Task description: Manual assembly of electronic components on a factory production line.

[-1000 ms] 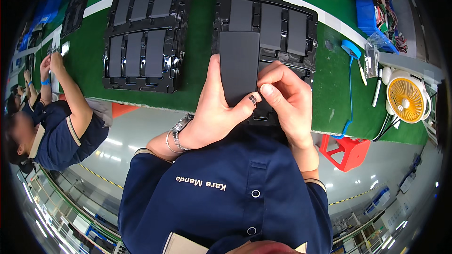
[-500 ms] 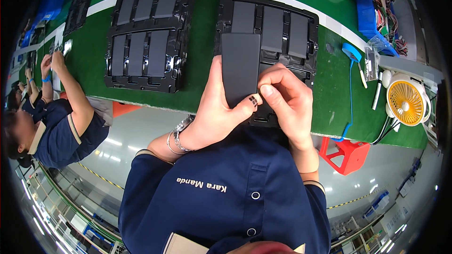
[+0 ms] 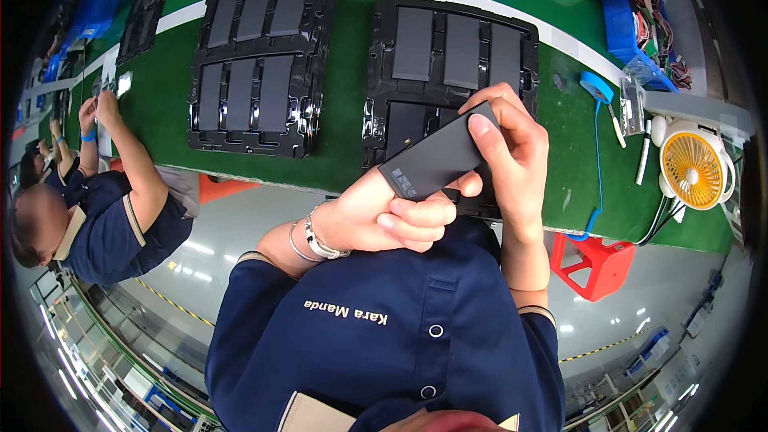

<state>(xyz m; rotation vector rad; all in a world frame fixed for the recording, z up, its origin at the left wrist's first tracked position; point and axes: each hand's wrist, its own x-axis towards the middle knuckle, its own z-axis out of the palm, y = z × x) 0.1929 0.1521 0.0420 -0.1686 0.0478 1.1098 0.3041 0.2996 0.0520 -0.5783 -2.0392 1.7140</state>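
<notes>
Our right hand [image 3: 518, 156] pinches the flat black block [image 3: 436, 156] at its upper right end, thumb pressed on the face towards us and the other fingers behind it. From that grip the block slants down and leftward, its marked lower left end meeting our left hand [image 3: 392, 212]. We have the left fingers curled just below the block's lower edge; partly covered, they leave us unable to tell whether they grip it. Seen from above, the block overlaps the near part of the right-hand black tray [image 3: 384, 40]. Beyond our left wrist, another black tray [image 3: 322, 32] with dark blocks rests on the green worktop [image 3: 348, 112].
</notes>
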